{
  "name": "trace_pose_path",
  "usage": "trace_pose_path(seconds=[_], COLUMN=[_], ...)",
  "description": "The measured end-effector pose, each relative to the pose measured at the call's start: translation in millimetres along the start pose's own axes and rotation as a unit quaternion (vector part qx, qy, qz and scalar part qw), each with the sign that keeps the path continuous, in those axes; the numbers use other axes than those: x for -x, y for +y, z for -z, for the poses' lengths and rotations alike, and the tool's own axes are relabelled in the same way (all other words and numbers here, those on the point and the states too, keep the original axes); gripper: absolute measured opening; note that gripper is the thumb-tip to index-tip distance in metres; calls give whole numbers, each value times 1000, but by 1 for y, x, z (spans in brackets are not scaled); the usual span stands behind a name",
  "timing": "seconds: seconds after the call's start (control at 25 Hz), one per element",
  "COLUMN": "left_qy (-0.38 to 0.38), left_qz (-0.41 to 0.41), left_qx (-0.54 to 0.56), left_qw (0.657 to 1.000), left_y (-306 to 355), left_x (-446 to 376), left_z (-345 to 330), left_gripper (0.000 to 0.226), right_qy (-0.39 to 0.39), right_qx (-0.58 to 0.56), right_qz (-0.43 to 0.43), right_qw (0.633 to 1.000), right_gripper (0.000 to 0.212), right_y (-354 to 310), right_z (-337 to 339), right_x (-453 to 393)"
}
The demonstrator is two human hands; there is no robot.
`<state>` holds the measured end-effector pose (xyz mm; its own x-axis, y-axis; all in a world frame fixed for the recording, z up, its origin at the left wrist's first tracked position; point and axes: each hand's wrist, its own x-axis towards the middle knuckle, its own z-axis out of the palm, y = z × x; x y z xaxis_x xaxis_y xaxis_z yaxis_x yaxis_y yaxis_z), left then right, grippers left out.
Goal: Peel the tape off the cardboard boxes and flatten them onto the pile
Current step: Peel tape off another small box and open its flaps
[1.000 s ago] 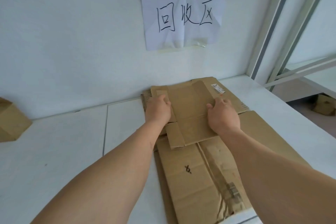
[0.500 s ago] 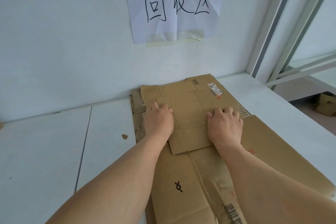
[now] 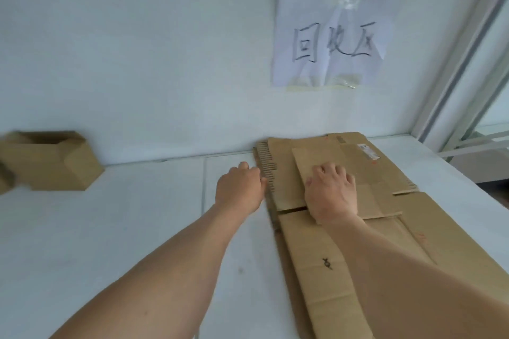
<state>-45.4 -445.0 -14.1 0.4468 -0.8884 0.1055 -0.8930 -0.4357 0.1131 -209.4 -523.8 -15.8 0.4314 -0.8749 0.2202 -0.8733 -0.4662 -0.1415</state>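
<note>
On the white tabletop (image 3: 137, 228) below a handwritten paper wall sign (image 3: 330, 41), the right hand (image 3: 330, 192) presses spread fingers flat on the small flattened brown cardboard box (image 3: 330, 157) atop the pile (image 3: 344, 270), best held square while the left hand (image 3: 238, 190), loosely curled and empty, hovers beside its left edge.

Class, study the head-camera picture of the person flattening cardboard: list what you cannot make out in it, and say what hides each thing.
- Open box at the left, head view: motion blur and the frame edge hide any tape.
- Label on the flattened pile: print too small and blurred.
- Cardboard under the right hand: covered by the palm.
- Left hand: fingertips hidden behind its back, so contact with the pile's edge is unclear.
</note>
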Motion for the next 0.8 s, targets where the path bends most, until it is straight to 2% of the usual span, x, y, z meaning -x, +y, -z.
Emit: trace_pose_path(seconds=[0.16,0.44,0.48,0.56,0.64,0.68,0.72,0.8], left_qy=[19,59,84,194,348,392,391,279], left_qz=[40,206,218,212,201,233,298,476], left_qx=[-82,-69,-73,-109,-170,-181,-152,26], left_qw=[996,974,970,952,900,871,857,834], left_y=[-124,-313,-335,-376,-417,-436,-459,-493], left_x=[74,178,188,207,216,220,221,226], left_z=[43,77,81,96,121,138,151,169], left_gripper=[35,35,35,33,29,30,38,61], right_qy=[-58,-117,-128,-163,-205,-228,-249,-300], right_qx=[-34,-100,-121,-166,-218,-249,-281,-347], right_qz=[123,242,246,248,246,244,244,250], right_qw=[990,958,953,940,922,909,894,852], right_gripper=[35,37,37,40,43,44,44,48], right_y=[-136,-343,-368,-415,-457,-477,-495,-525], right_z=[-8,-20,-22,-28,-35,-38,-39,-39], right_x=[47,112,117,127,138,145,153,169])
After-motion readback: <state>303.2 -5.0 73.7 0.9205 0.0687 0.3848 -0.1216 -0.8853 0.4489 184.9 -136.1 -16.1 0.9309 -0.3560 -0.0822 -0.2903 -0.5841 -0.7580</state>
